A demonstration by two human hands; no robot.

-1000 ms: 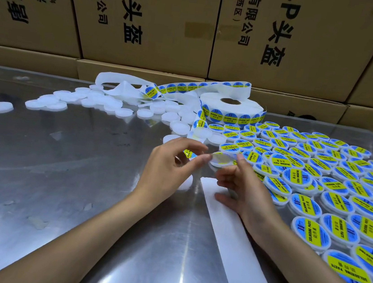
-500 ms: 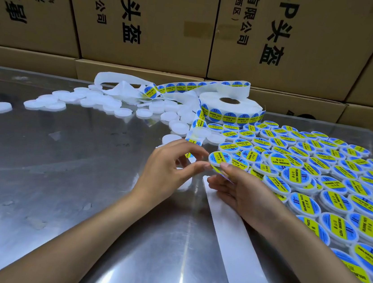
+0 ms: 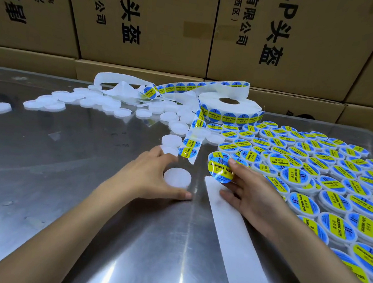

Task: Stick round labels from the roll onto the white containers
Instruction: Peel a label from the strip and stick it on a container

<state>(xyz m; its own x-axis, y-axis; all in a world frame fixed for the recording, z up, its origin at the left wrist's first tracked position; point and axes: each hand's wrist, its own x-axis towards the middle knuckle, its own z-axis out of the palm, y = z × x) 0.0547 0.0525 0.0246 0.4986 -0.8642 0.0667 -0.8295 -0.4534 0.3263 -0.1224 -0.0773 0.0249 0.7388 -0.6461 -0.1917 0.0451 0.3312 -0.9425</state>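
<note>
Steel tabletop (image 3: 59, 172), shiny, and two hands at work on it. Left hand (image 3: 150, 179) curls round one blank white container (image 3: 177, 177), thumb near side, fingers far side. Right hand (image 3: 251, 196) pinches one peeled round label (image 3: 221, 169), blue and yellow, just right of that container, not yet touching it. One label roll (image 3: 229, 109) sits at the back. Labelled containers (image 3: 317, 181) crowd the right, dozens, too many to count; blank containers (image 3: 105, 105), roughly thirty, scatter left of the roll. One bare backing strip (image 3: 239, 242) runs toward the camera.
</note>
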